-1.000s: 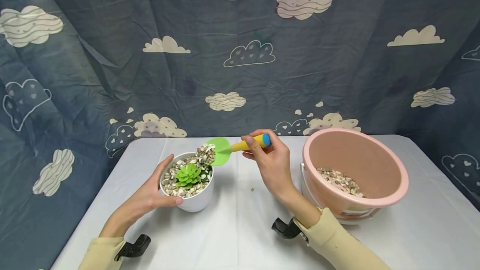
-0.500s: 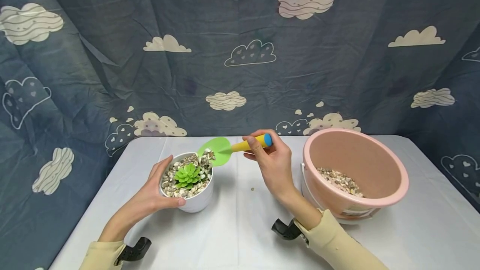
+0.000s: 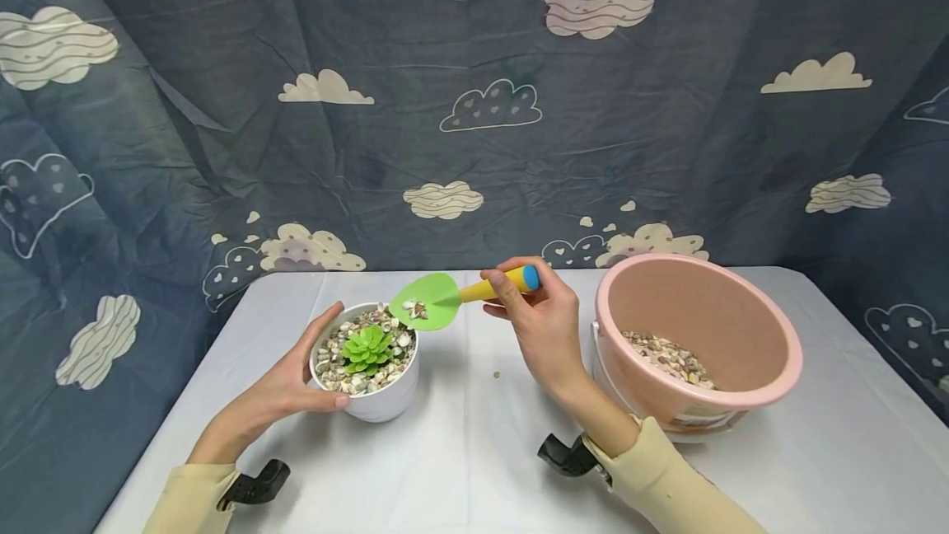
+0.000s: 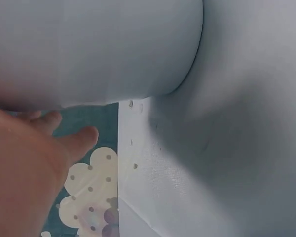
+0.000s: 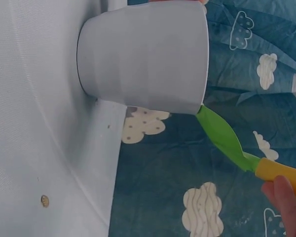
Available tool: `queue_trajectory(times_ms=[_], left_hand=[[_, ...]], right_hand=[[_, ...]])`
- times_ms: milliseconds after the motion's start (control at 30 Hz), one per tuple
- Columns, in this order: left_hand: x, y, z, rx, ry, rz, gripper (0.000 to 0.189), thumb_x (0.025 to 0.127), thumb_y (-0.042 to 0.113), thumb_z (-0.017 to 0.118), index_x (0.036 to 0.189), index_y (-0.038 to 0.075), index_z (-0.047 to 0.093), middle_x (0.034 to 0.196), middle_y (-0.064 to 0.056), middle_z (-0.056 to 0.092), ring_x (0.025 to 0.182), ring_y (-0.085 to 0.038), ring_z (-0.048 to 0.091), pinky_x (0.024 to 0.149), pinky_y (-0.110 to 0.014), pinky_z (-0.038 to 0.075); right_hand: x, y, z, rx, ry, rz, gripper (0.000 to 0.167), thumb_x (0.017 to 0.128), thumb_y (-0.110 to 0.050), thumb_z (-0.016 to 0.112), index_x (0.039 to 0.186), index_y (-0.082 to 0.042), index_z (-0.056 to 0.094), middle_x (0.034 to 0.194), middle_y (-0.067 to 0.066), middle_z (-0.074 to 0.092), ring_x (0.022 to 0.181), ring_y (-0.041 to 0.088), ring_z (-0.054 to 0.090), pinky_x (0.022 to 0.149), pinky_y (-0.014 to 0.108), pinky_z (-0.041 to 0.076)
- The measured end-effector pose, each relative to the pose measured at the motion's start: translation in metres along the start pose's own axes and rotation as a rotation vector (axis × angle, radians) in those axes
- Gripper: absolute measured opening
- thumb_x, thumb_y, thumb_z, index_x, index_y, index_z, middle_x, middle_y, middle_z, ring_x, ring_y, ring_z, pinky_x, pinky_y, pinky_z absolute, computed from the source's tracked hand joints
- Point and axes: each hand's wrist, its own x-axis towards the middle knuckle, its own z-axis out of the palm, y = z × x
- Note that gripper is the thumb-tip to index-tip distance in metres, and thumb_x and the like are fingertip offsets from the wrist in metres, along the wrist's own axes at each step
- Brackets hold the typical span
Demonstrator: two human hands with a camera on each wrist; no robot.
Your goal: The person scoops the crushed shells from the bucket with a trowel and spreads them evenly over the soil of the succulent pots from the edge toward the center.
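In the head view, a white plant pot (image 3: 385, 402) holds a green succulent (image 3: 367, 348) set among small pebbles. My left hand (image 3: 285, 386) holds the pot from the left, thumb across its near side and fingers round the far left side. My right hand (image 3: 544, 328) grips the yellow, blue-ended handle of a small green-bladed trowel (image 3: 437, 302). Its blade tip lies at the pot's right rim, with a few pebbles left on the blade. In the right wrist view, the green blade (image 5: 222, 133) touches or nearly touches the rim of the pot (image 5: 148, 57).
At the right stands a pink bucket (image 3: 771, 361) with pebbles (image 3: 667, 357) in its bottom. One stray pebble (image 3: 497, 375) lies on the white tablecloth (image 3: 504, 468) between pot and bucket. A dark cloud-patterned curtain (image 3: 482, 155) hangs behind the table.
The heap of pebbles on the trowel has slid into the pot, leaving only a few. The blade has tipped toward the pot. The left hand still holds the pot.
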Motion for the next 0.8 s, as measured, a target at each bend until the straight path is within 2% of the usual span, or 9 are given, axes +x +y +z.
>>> queue_trajectory(times_ms=[167,267,400,533,800], left_hand=[[0.001,0.002,-0.001,0.001,0.003,-0.022,0.115,0.071,0.010,0.085,0.159,0.025,0.013,0.160,-0.015,0.012,0.139,-0.041,0.022,0.108,-0.063,0.015],[0.000,0.003,0.002,0.002,0.039,-0.037,0.115,0.071,0.010,0.085,0.159,0.022,0.013,0.160,-0.016,0.012,0.140,-0.040,0.020,0.109,-0.064,0.012],[-0.002,0.005,0.009,-0.009,0.094,-0.065,0.115,0.071,0.010,0.085,0.159,0.022,0.011,0.159,-0.019,0.014,0.140,-0.040,0.022,0.110,-0.061,0.016],[-0.005,0.006,0.014,0.008,0.139,-0.093,0.116,0.073,0.013,0.085,0.159,0.023,0.008,0.159,-0.019,0.012,0.140,-0.040,0.020,0.110,-0.061,0.018],[-0.009,0.009,0.023,0.071,0.199,-0.108,0.117,0.075,0.019,0.085,0.159,0.025,0.003,0.162,-0.017,0.000,0.145,-0.042,0.004,0.109,-0.068,0.007]], right_hand=[[-0.002,-0.016,0.004,-0.025,0.002,0.003,0.015,0.094,-0.002,0.065,0.102,0.009,0.059,0.100,0.024,0.068,0.088,0.039,0.069,0.071,0.040,0.058],[-0.003,-0.020,0.006,-0.026,0.008,0.008,0.016,0.092,-0.001,0.067,0.101,0.009,0.060,0.097,0.022,0.067,0.087,0.040,0.069,0.071,0.041,0.058],[-0.004,-0.021,0.008,-0.027,0.011,-0.002,0.017,0.091,-0.003,0.069,0.101,0.008,0.061,0.096,0.019,0.067,0.086,0.040,0.068,0.071,0.040,0.058],[-0.005,-0.014,0.008,-0.029,0.007,-0.015,0.016,0.091,-0.003,0.069,0.103,0.006,0.062,0.099,0.018,0.068,0.087,0.038,0.069,0.071,0.038,0.058],[-0.009,0.006,0.005,-0.019,-0.025,-0.075,0.019,0.089,-0.004,0.071,0.106,0.000,0.064,0.104,0.012,0.071,0.089,0.028,0.070,0.072,0.037,0.058]])
